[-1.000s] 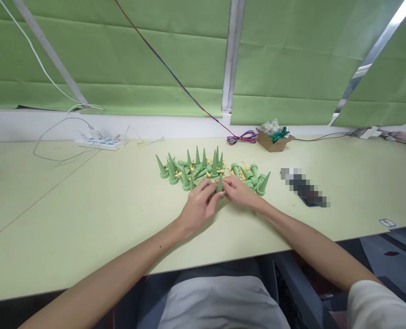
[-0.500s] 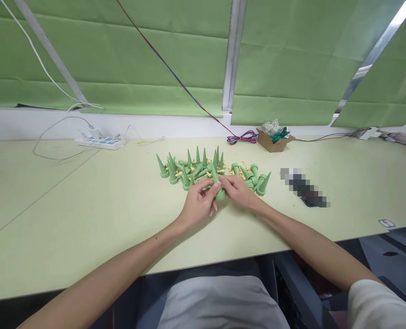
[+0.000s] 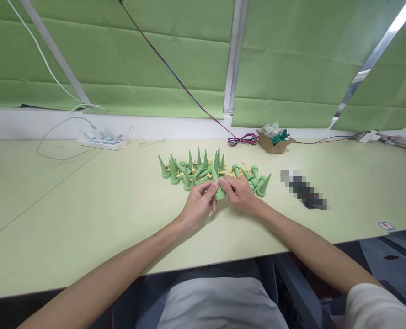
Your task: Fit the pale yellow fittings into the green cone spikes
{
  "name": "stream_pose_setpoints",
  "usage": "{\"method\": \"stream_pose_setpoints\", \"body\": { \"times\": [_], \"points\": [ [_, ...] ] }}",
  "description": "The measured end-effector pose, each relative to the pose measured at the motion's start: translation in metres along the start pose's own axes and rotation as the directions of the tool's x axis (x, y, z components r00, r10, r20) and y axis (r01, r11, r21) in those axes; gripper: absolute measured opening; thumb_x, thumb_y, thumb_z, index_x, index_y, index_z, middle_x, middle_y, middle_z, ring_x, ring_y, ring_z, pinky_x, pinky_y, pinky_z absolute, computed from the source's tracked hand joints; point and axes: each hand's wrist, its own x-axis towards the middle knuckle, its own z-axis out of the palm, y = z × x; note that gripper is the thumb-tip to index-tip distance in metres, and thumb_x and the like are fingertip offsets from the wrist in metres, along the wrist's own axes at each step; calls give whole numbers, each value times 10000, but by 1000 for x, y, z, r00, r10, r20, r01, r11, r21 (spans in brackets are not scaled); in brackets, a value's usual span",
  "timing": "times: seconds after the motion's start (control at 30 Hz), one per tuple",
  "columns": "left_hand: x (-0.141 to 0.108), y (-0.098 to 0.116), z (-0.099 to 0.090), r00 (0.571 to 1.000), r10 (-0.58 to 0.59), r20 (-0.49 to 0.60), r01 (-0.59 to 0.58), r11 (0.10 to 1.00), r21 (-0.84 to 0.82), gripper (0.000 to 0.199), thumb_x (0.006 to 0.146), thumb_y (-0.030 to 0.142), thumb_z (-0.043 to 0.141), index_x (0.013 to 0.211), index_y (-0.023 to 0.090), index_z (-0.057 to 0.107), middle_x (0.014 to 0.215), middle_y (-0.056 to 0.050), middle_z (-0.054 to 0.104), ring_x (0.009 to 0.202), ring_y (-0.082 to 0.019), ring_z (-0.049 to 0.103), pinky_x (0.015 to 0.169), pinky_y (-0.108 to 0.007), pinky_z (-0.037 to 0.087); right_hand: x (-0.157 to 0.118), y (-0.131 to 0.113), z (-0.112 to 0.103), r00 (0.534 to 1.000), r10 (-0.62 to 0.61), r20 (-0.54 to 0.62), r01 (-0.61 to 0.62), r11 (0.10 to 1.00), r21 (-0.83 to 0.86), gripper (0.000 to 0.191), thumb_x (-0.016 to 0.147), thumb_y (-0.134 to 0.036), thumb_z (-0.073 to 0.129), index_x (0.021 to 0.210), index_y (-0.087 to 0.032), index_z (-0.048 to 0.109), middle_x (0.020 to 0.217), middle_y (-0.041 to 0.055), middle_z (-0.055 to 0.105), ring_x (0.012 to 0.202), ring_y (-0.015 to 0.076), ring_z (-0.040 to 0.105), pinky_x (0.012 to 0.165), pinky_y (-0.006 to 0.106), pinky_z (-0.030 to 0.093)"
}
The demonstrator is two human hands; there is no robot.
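Note:
Between my two hands a green plastic cone point(image 3: 220, 193) points upward, its wide ribbed base toward me. My left hand point(image 3: 199, 201) pinches the cone from the left with thumb and fingers. On its other side my right hand point(image 3: 239, 192) is closed, thumb and fingertips pressed at the cone; whether a small part lies between them is hidden. Just beyond my hands several green cones point(image 3: 173, 171) stand or lie in a loose group with small yellow pieces point(image 3: 179, 175) among them. More green cones point(image 3: 264, 186) lie to the right.
A small cardboard box point(image 3: 275, 145) with clear and green plastic stands at the back, beside a coiled red and blue cable point(image 3: 243, 139). At the back left lies a white power strip point(image 3: 103, 142). A pixelated dark object point(image 3: 306, 192) is on the right of the table point(image 3: 86, 219).
My right hand has shifted slightly, its thumb and fingers now closer together against the cone. The left hand keeps hold of the cone. The whole view has moved a little.

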Motion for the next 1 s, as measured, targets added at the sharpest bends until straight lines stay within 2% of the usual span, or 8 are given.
{"method": "stream_pose_setpoints", "body": {
  "times": [0.13, 0.23, 0.43, 0.7, 1.0],
  "points": [
    [0, 3, 1, 996, 76, -47, -73, 996, 57, 372, 900, 545, 606, 832, 180, 596, 593, 42, 481, 391, -77, 446, 372, -224, 343, 0, -1, 2, 997, -49, -67, 47, 998, -35, 381, 1017, -278, 425, 673, -222, 272, 531, -68, 294, 465, 89, 262, 478, 266, 242],
    [0, 4, 2, 994, 90, -56, -88, 995, 48, 380, 894, 552, 611, 801, 185, 575, 621, 32, 498, 408, -83, 464, 366, -230, 360, 0, -2, 2, 994, -68, -82, 63, 996, -65, 387, 992, -292, 471, 666, -224, 274, 508, -75, 300, 450, 83, 255, 462, 259, 237],
    [2, 1, 2, 997, 32, -74, -30, 999, 20, 461, 915, 597, 548, 719, 181, 580, 545, 13, 500, 428, -105, 487, 389, -240, 397, 1, -8, 3, 998, -44, -52, 39, 995, -95, 353, 956, -309, 498, 673, -229, 303, 500, -75, 347, 437, 80, 276, 460, 246, 273],
    [5, -1, -1, 998, -8, -66, 5, 999, -48, 566, 885, 648, 556, 580, 172, 526, 510, -7, 522, 432, -109, 512, 385, -235, 406, -2, -10, 5, 991, -132, -8, 126, 961, -248, 294, 955, -304, 482, 690, -221, 384, 517, -45, 458, 455, 94, 370, 478, 249, 276],
    [6, 0, -3, 998, -46, -35, 43, 996, -81, 569, 873, 645, 578, 574, 164, 528, 485, 8, 498, 426, -91, 481, 391, -217, 408, 1, -15, 3, 975, -212, 64, 221, 926, -306, 251, 972, -268, 460, 733, -213, 406, 539, -38, 496, 449, 99, 382, 470, 255, 207]
  ]
}}
